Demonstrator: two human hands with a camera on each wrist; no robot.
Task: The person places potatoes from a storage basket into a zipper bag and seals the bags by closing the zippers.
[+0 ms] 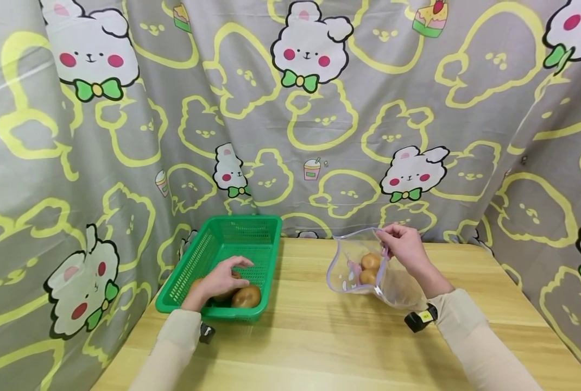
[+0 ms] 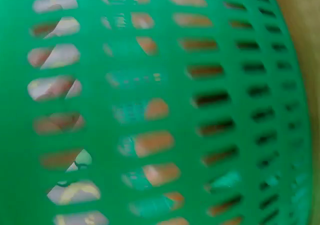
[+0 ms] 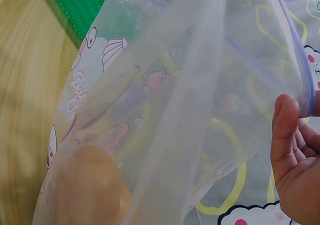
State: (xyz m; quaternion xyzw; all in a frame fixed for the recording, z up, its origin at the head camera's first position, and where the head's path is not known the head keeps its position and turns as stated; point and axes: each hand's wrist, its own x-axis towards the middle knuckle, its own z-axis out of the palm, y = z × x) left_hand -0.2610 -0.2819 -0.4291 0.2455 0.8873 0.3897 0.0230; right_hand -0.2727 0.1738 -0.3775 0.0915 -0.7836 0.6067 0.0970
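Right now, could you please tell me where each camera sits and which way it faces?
Head: worn on the head, looking forward and down at the basket, bag and table; left hand, right hand and forearms show.
Left wrist: on that wrist, facing the basket's slotted wall close up; too blurred to make out the hand.
Right wrist: on that wrist, facing the bag's side; part of the right hand shows.
Head and right wrist views share the bag and basket.

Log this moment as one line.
left hand: over round brown produce in green basket | right hand: pinching rim of clear bag | bag: mouth open, two orange-brown round pieces inside
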